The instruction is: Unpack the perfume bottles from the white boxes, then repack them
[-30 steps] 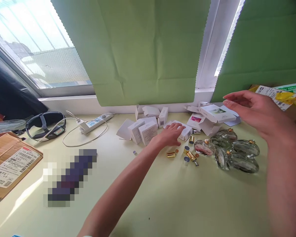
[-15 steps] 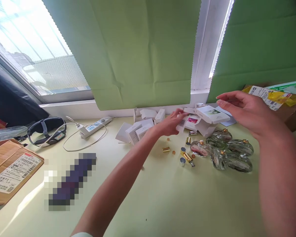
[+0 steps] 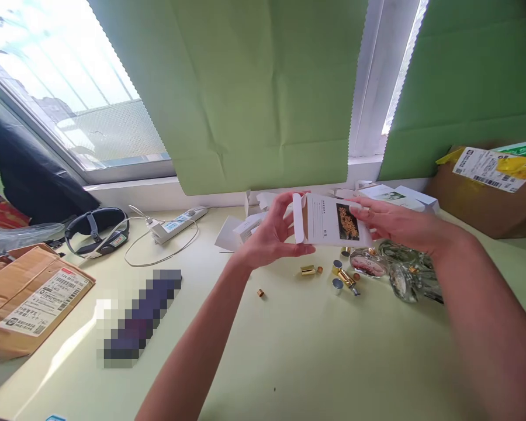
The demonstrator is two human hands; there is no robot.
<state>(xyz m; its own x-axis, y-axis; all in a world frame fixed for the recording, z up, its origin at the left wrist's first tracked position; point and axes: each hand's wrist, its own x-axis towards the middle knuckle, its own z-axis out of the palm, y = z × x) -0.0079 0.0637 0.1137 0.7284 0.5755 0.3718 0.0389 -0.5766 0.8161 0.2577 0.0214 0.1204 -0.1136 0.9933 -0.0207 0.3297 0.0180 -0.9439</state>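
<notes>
A white cardboard box (image 3: 326, 219) with a flower picture is held tilted above the table, its end flap hanging out at the left. My right hand (image 3: 388, 217) grips the box's right end, thumb on the printed face. Around the flap end curves my left hand (image 3: 274, 234), fingers partly behind the box and thumb along its lower edge. Below lie gold caps (image 3: 308, 270), a gold spray piece (image 3: 347, 279) and silver-topped caps (image 3: 337, 286). Several oval glass bottles (image 3: 404, 282) rest beside them, partly hidden by my right arm.
More white boxes (image 3: 245, 225) stand behind my left hand, others (image 3: 390, 196) at the back right. A power strip (image 3: 179, 225), a black headset-like strap (image 3: 97, 228) and a carton (image 3: 30, 298) are at left. Another carton (image 3: 473, 202) stands at right. A pixelated dark object (image 3: 142, 316) lies front left.
The flower-picture box is now between both hands. My left hand has come back from the box pile, and my right hand has moved left onto the box. The view has shifted slightly.
</notes>
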